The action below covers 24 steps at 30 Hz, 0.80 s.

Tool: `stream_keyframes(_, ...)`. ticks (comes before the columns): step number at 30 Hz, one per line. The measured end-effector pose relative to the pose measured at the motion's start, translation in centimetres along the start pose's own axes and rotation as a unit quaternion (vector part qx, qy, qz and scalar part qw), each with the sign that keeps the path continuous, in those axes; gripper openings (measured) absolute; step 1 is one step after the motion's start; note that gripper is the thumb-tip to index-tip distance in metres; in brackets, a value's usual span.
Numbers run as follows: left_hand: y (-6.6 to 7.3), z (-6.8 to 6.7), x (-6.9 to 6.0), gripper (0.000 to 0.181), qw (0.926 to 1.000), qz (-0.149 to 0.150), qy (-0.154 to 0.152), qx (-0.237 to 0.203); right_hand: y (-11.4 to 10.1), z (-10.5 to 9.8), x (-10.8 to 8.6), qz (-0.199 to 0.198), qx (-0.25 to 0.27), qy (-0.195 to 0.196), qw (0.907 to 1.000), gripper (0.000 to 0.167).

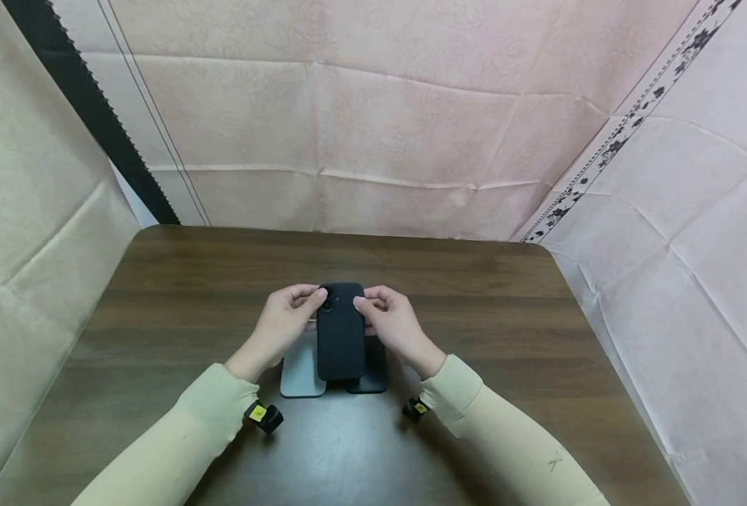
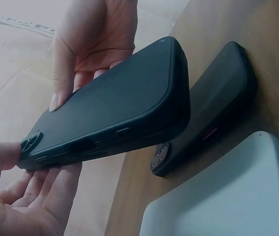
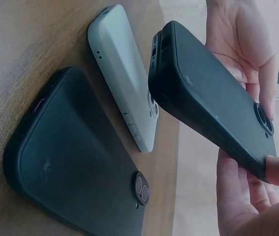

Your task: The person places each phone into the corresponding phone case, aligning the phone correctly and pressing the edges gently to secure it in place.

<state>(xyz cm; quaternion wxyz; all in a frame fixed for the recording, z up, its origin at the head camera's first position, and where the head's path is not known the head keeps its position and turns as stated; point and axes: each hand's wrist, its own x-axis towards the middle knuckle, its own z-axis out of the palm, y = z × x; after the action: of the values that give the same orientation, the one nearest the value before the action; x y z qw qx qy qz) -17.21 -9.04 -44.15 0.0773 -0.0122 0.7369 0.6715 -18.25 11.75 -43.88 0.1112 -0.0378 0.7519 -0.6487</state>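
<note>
Both hands hold a phone in a black case above the table, camera end away from me. My left hand pinches its left edge near the camera ring, thumb on the back. Opposite, my right hand pinches the right edge, thumb also on the back and fingers beneath. In the right wrist view, the lower end of the held phone shows two layers with a gap. Below lie a pale phone on the left and another black phone with two lenses on the right.
The phones lie on a brown wooden table with rounded far corners. Pale cloth hangs behind and along both sides. A small black device with a yellow label sits at the left wrist, and a similar device at the right.
</note>
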Motion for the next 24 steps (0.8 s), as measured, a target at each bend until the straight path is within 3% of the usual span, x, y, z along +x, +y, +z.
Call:
stream_keyframes(14,0.16,-0.1,-0.32,0.039,1.0,-0.004,-0.005,0.001,-0.12,0.03,-0.11,-0.001,-0.012,-0.006,0.9999,0.021)
stream_keyframes(24,-0.17,-0.43,-0.31,0.038,0.9985,0.019,-0.045,-0.024,-0.07,-0.05,-0.21,0.004,-0.03,-0.022,0.9993,0.021)
